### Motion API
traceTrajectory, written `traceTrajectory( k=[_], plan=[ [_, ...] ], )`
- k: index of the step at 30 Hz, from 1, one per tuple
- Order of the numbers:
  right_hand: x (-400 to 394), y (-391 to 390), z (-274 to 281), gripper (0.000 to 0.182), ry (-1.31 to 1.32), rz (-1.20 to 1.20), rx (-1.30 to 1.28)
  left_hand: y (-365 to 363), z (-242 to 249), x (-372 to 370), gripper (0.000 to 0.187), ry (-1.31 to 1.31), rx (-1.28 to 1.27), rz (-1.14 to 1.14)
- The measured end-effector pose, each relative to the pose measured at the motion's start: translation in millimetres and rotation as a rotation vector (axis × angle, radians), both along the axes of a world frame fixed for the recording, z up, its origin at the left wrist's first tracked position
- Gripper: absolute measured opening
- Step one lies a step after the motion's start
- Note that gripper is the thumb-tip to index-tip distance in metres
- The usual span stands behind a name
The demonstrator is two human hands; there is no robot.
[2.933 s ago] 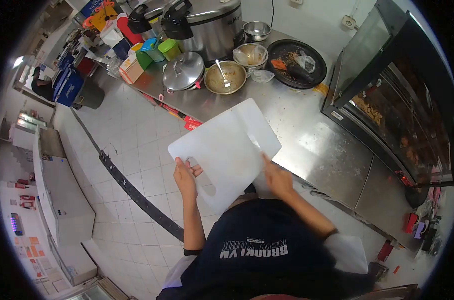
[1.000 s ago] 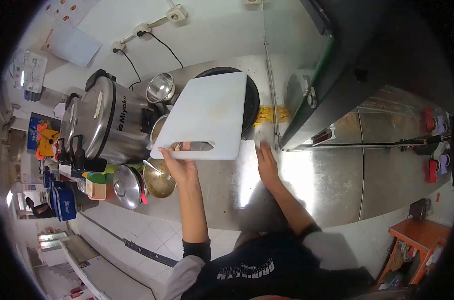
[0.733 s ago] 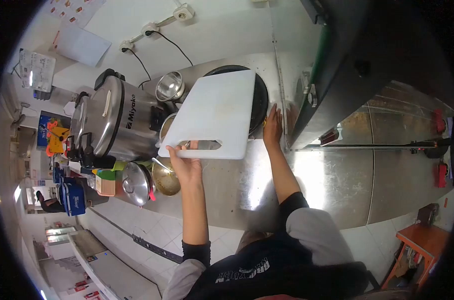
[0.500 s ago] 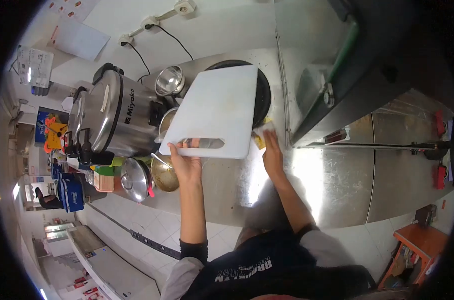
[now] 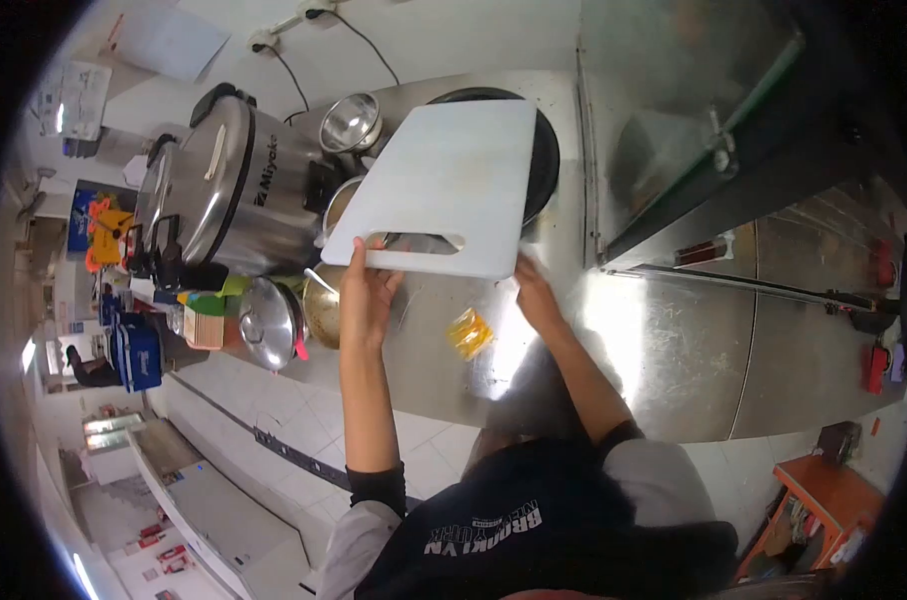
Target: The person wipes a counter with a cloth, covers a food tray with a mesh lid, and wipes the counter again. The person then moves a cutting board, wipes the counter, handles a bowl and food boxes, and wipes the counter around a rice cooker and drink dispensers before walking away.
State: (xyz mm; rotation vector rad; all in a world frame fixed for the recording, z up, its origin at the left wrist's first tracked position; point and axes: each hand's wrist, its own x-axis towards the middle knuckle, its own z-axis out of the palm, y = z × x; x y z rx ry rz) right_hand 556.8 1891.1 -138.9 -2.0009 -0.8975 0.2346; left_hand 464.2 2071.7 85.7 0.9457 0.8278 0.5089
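Note:
A white plastic cutting board (image 5: pixel 444 170) is tilted up over the counter, its handle slot toward me. My left hand (image 5: pixel 369 285) grips it at the slot's left end, thumb on the front and fingers partly behind. At the board's lower right corner is my right hand (image 5: pixel 536 292), closed at the edge with its fingertips partly hidden. A small clear packet with yellow contents (image 5: pixel 469 333) lies on the steel counter (image 5: pixel 414 385) below the board. Behind the board, a black round pan (image 5: pixel 546 160) shows in part.
Left of the board stand a large steel Miyako pressure cooker (image 5: pixel 244 190) and a steel bowl (image 5: pixel 352 122). A lidded pot (image 5: pixel 269 325) and a pan with a spoon-like handle (image 5: pixel 322 310) sit nearer me. A glass-fronted cabinet (image 5: pixel 674 130) rises at right.
The yellow packet, earlier at my right hand near the pan, now lies on the counter nearer me. My right hand has come to the board's corner.

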Motion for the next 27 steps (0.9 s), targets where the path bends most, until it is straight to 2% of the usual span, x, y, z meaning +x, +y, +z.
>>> traceTrajectory(
  k=[1,3,5,8,9,11,13,14,19,21,23,25,26,27],
  plan=[
    [8.9,-1.4,8.9,0.047,-0.026,-0.099,0.044,-0.6,0.4,-3.4,0.041,0.086,0.054,-0.014],
    [32.5,2.6,12.4,0.048,-0.282,-0.333,-0.058,-0.6,-2.8,-10.1,0.046,0.104,0.036,-0.067],
    [61.5,8.7,-6.3,0.046,-0.375,-0.439,-0.171,1.4,-13.8,-14.7,0.044,0.086,-0.004,-0.076],
    [67.9,27.2,-35.0,0.044,-0.122,-0.435,0.026,-0.8,-13.2,-13.8,0.042,-0.003,-0.038,-0.052],
    [52.9,28.9,-32.9,0.044,-0.344,-0.307,-0.105,-3.3,-9.2,-12.1,0.042,-0.030,-0.055,-0.042],
    [6.3,26.1,-13.6,0.057,-0.011,-0.191,-0.002,5.3,-9.6,-12.2,0.044,-0.124,-0.085,-0.083],
    [-19.5,16.5,-17.1,0.058,-0.216,0.051,0.011,-0.2,6.9,-5.6,0.045,-0.180,-0.077,-0.045],
    [-27.0,9.0,-10.5,0.059,-0.028,0.107,0.064,-1.9,11.4,-5.2,0.044,-0.212,-0.098,-0.042],
    [35.3,1.4,12.9,0.062,-0.238,-0.451,0.050,-6.4,24.8,0.3,0.040,-0.285,-0.107,0.019],
    [74.0,11.5,-18.1,0.060,-0.218,-0.548,0.032,-4.7,22.5,0.6,0.037,-0.276,-0.112,0.012],
    [66.3,29.4,-45.2,0.058,-0.158,-0.436,0.040,-3.0,19.9,-2.8,0.036,-0.254,-0.074,-0.015],
    [29.5,39.9,-40.2,0.053,-0.101,-0.311,0.065,-8.3,23.5,-4.2,0.035,-0.223,-0.033,-0.023],
    [3.9,39.8,-36.8,0.052,-0.255,-0.177,-0.020,-9.3,22.9,-5.5,0.035,-0.214,-0.029,-0.030],
    [-15.8,43.1,-34.1,0.050,-0.274,-0.106,0.047,-9.6,22.1,-5.8,0.035,-0.211,-0.021,-0.038]
  ],
)
